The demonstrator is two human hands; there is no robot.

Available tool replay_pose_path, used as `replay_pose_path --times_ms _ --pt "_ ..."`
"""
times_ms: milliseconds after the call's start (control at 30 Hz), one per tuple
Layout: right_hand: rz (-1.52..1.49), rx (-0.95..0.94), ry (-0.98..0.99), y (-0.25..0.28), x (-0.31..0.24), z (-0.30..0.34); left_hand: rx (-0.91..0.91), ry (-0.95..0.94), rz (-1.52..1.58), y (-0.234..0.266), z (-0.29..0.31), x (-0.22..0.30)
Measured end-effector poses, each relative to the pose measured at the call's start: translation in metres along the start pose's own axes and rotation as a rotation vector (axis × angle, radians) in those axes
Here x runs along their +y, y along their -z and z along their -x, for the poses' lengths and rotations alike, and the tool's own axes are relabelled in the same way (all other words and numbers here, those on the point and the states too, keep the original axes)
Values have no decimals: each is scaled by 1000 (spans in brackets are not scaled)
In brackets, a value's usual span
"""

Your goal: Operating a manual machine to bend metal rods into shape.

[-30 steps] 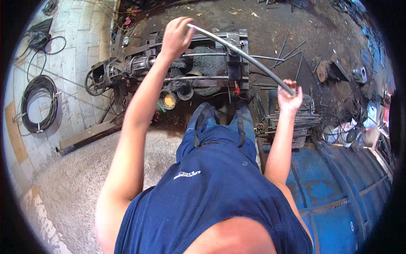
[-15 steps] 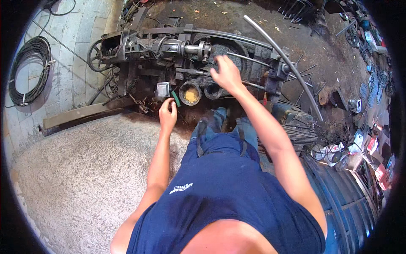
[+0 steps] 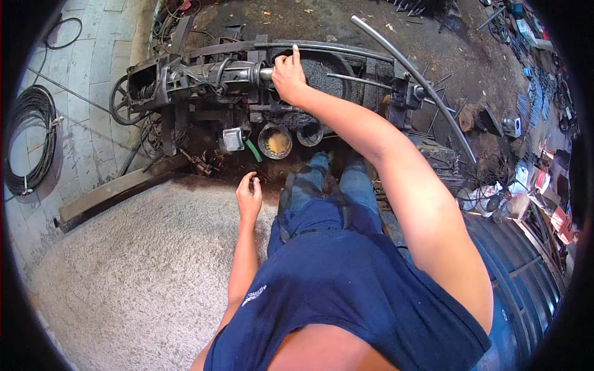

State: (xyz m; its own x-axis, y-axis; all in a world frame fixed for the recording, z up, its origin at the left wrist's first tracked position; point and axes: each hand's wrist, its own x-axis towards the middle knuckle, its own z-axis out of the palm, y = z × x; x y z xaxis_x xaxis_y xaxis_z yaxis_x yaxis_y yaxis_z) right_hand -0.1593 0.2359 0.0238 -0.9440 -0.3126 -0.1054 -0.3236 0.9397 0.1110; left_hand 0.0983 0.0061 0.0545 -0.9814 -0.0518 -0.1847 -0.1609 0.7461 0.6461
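Note:
At the bench machine, my right hand (image 3: 289,75) is over the end of the metal spindle (image 3: 265,74). Its fingers curl round the spindle head, which they mostly hide, while the index finger points away. My left hand (image 3: 249,196) hangs lower, loosely curled with a gap between thumb and fingers, and nothing shows in it. Above that hand are a green handle (image 3: 253,150) and a square, clear-topped container (image 3: 233,140). Next to them stands a round pot with yellowish contents (image 3: 275,142), and right of it a dark round cup (image 3: 310,133).
A thin rod (image 3: 359,81) lies along the machine, and a long bent metal bar (image 3: 416,80) arches across its right end. A handwheel (image 3: 120,99) is at the left end. Coiled black cable (image 3: 30,139) lies on the tiles. Blue ribbed metal (image 3: 513,278) is at lower right.
My right hand has moved left and away from me, onto the spindle end. My left hand has drawn back towards me from beside the green handle.

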Motion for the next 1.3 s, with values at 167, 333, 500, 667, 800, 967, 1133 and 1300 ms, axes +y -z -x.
replay_pose_path --times_ms 167,333,500,667,800,967,1133,1300 --pt "8 -39 26 -3 4 0 -1 -26 -9 5 -14 8" --pt "-322 238 36 21 26 23 16 -98 -8 8 -40 26" --pt "-1137 194 -319 34 61 133 -23 -446 -118 -4 -116 73" --pt "-1457 146 -1064 -55 116 271 -181 -670 -698 -28 -230 135" --pt "-1559 605 -1187 -35 160 289 -285 -889 -911 -58 -289 133" --pt "-1819 1102 -872 -43 203 263 -431 -960 -867 -86 -313 138" --pt "-1800 917 -646 -53 225 243 -548 -957 -861 -86 -325 133" --pt "-1804 853 -583 -41 220 243 -594 -915 -779 -85 -320 145"
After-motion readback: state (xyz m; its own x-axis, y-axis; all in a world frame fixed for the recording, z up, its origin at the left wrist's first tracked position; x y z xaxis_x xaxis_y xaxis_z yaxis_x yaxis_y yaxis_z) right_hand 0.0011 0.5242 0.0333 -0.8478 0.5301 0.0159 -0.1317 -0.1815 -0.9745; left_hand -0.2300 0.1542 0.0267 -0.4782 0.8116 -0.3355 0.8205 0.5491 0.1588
